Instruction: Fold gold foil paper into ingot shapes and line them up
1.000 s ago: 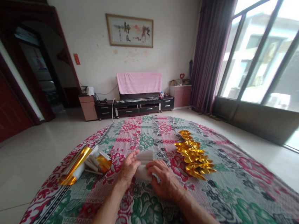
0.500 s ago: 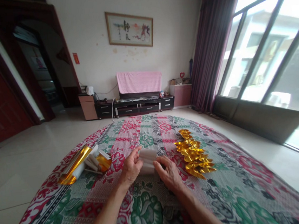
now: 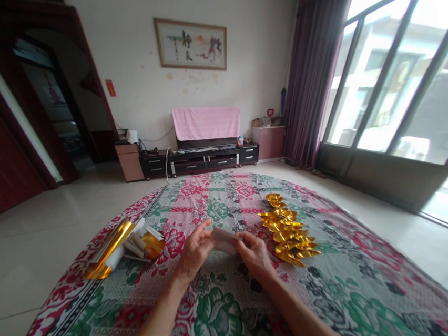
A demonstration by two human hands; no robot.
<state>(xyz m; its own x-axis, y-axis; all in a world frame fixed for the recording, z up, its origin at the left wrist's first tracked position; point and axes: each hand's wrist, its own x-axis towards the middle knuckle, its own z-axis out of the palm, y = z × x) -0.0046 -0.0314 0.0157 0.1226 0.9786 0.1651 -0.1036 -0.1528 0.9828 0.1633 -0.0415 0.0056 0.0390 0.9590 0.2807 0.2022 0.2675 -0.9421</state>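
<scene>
Between my two hands is a sheet of greyish-white paper (image 3: 225, 241), slightly blurred and held above the flowered cloth. My left hand (image 3: 195, 249) pinches its left end, with the forefinger stretched out above it. The right end is gripped between the thumb and fingers of my right hand (image 3: 253, 254). To the right of my right hand stands a row of folded gold foil paper pieces (image 3: 288, 230) with pointed tips. Left of my left hand lie rolled and loose sheets of gold foil paper (image 3: 113, 250) with white backs.
A round table with a flowered red, green and grey cloth (image 3: 219, 321) fills the foreground. Beyond it are a low black TV cabinet (image 3: 207, 161), a pink towel (image 3: 207, 122) over a screen, and a purple curtain (image 3: 306, 75) beside large windows (image 3: 393, 77).
The paper between my hands now looks narrower from top to bottom and tilts down to the right. My hands stay nearly in place. The whole view has shifted slightly.
</scene>
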